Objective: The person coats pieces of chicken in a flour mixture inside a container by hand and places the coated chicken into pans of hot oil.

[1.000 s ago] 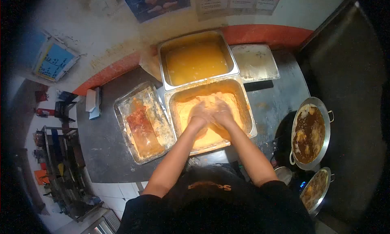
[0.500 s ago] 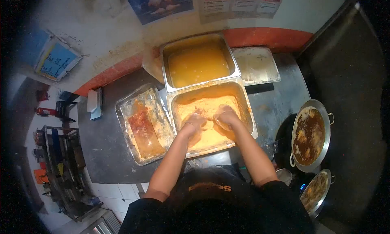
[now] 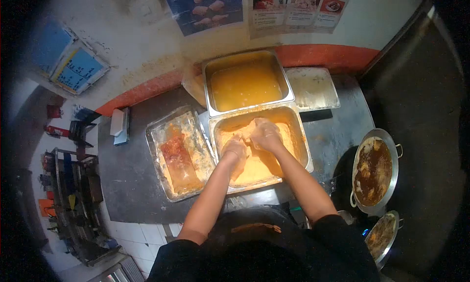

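Observation:
A metal pan holds pale orange flour. Inside it, my left hand rests low in the flour near the left side, its fingers partly buried. My right hand is higher and to the right, over the flour, with its fingers bent and coated. Whether either hand grips a piece is too unclear to tell. Behind this pan stands a second metal pan of orange-yellow liquid. To the left lies a clear tray with flour and a bag of reddish pieces.
Two pans of dark frying oil, an upper one and a lower one, stand at the right. A flat lidded container sits at the back right of the dark table. Posters hang on the wall.
My hands were together in the flour, then moved apart. My right hand has since moved up towards the back of the pan. The view has tilted, so the table sits lower.

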`<state>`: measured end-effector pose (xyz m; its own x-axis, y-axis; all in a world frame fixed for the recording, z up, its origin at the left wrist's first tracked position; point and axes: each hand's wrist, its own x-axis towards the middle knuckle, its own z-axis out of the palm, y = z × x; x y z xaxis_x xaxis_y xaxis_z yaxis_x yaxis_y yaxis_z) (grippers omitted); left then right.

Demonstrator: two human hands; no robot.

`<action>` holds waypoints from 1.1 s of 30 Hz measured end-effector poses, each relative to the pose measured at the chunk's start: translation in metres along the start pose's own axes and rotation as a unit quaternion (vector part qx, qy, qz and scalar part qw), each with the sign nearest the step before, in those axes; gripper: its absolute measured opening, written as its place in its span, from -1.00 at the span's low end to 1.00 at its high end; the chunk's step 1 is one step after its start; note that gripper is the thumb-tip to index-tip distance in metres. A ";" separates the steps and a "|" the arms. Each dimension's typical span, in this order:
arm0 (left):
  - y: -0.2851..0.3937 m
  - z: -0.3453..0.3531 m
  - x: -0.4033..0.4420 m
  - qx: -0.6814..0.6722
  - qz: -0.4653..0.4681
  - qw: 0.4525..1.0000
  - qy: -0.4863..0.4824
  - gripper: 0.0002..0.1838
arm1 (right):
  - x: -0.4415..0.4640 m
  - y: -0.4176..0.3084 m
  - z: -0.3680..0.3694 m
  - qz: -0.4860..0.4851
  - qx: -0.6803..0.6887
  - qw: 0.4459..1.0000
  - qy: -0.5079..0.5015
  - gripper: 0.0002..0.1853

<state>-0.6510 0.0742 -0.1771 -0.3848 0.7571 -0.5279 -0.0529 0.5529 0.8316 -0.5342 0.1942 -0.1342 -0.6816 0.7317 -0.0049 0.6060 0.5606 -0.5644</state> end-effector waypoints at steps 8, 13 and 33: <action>0.005 -0.005 0.004 -0.058 0.019 0.997 0.050 -0.51 | -0.008 -0.018 -0.012 -0.047 0.045 0.996 -0.066 -0.57; 0.035 -0.004 -0.027 0.166 -0.011 0.976 0.139 -0.56 | -0.020 0.024 0.002 0.018 0.005 0.999 -0.047 -0.65; -0.096 0.002 0.088 -0.113 -0.019 0.989 0.096 -0.52 | -0.035 0.018 -0.022 0.187 0.385 0.900 -0.084 -0.77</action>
<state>-0.6785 0.0887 -0.3035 -0.5446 0.6462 -0.5346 -0.2671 0.4707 0.8409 -0.4898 0.1872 -0.1259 -0.5809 0.7085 -0.4008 0.3849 -0.1948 -0.9022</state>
